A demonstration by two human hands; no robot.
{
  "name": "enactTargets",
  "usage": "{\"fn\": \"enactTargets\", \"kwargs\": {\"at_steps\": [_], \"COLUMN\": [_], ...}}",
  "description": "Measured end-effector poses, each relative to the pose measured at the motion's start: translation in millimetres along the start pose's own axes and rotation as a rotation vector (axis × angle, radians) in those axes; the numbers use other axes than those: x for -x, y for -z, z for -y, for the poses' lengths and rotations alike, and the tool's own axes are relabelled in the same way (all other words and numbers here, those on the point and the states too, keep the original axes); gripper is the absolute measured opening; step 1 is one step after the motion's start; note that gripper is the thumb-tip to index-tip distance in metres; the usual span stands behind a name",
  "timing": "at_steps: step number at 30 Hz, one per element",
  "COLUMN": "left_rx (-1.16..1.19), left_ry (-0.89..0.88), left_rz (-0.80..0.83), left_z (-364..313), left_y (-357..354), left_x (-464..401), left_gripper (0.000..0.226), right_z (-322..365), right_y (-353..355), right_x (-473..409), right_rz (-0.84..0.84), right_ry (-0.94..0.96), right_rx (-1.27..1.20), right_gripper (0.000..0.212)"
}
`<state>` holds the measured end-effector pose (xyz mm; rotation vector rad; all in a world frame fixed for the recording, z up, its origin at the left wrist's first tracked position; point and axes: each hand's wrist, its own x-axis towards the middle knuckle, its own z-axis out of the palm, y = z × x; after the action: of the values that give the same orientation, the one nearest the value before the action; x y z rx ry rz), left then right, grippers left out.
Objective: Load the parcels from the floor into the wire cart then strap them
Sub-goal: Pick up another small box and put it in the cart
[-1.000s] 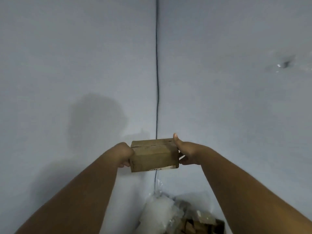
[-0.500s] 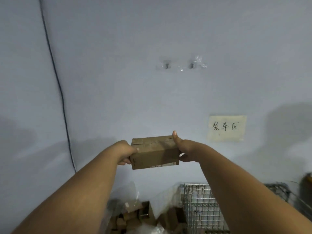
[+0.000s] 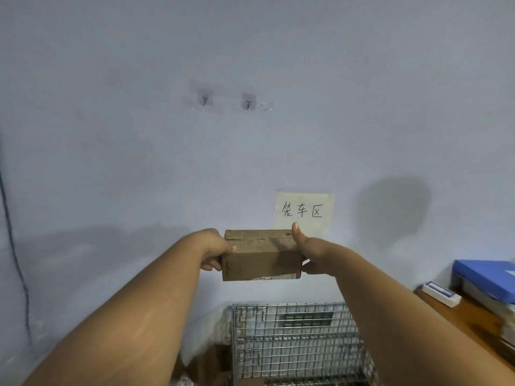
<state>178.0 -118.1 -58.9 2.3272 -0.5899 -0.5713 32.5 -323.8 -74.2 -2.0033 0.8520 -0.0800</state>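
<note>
A small brown cardboard parcel (image 3: 260, 256) is held up in front of the wall at arm's length. My left hand (image 3: 216, 250) grips its left end with fingers curled under and around it. My right hand (image 3: 306, 253) grips its right end, thumb raised along the top corner. Below the parcel stands the wire cart (image 3: 295, 344), its mesh top edge and inside visible at the bottom centre. More cardboard parcels (image 3: 206, 366) lie on the floor left of the cart, partly hidden by my left arm.
A paper sign (image 3: 304, 211) with handwritten characters is stuck on the wall behind the parcel. Two adhesive hooks (image 3: 225, 101) sit higher up. A wooden table (image 3: 471, 319) at the right carries a blue folder (image 3: 485, 277) and a small box. A black cable (image 3: 14, 246) runs down the left wall.
The view has swung right: the cable slid to the far left edge, and the wire cart, sign and table came into view. The parcel stays gripped between both hands.
</note>
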Motion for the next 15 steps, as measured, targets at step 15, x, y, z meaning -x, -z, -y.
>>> {"fn": "enactTargets", "kwargs": {"at_steps": [15], "left_rx": [-0.053], "left_ry": [0.032], "left_rz": [0.153], "left_z": [-34.6], "left_y": [-86.2], "left_x": [-63.0], "left_gripper": [0.021], "right_z": [-89.4], "right_y": [36.7], "right_x": [-43.1], "right_rz": [0.01], "right_ry": [-0.117], "right_rx": [-0.047], "right_gripper": [0.125]}}
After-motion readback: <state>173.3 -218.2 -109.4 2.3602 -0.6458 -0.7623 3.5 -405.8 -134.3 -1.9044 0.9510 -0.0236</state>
